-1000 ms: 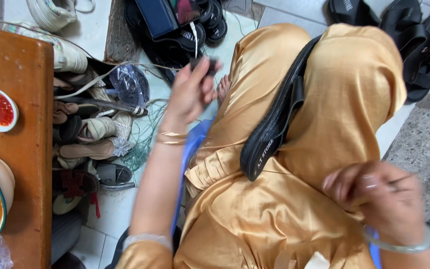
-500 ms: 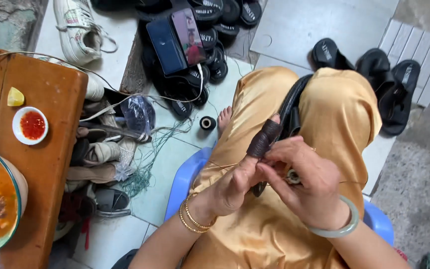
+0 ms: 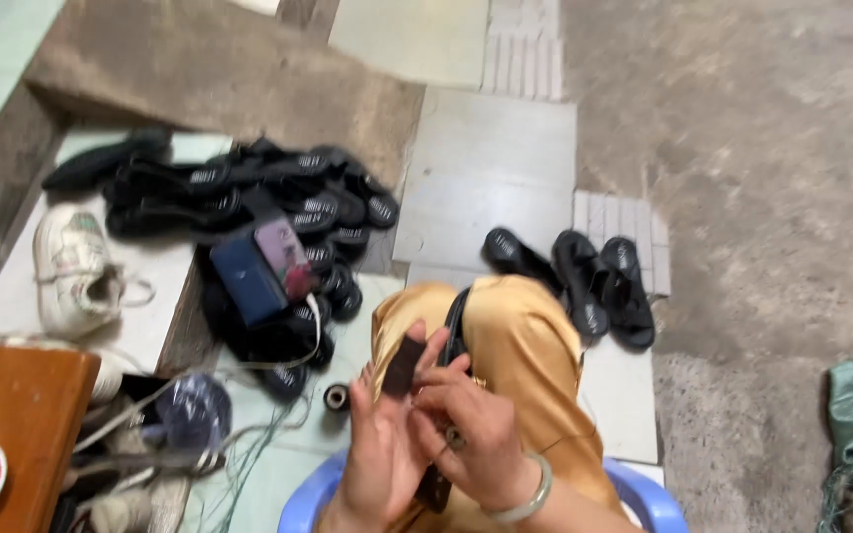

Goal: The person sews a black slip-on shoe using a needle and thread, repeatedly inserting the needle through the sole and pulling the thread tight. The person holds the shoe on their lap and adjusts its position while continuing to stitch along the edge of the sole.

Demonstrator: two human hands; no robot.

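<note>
Both hands over gold-satin lap. Left hand (image 3: 379,449) and right hand (image 3: 476,434), grip closed on long black rubber sandal sole (image 3: 454,341) lying along the thigh. Pile of black sandals (image 3: 278,212) on floor beyond.

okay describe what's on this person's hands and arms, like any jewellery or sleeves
Both forearms are bare, with no sleeves in view. The right hand has a smooth, pale greenish bangle round its wrist and what looks like a ring on one finger, though that is blurred. The left hand shows no gloves; its wrist sits at the frame's bottom edge, so any bracelets there cannot be made out.
</note>
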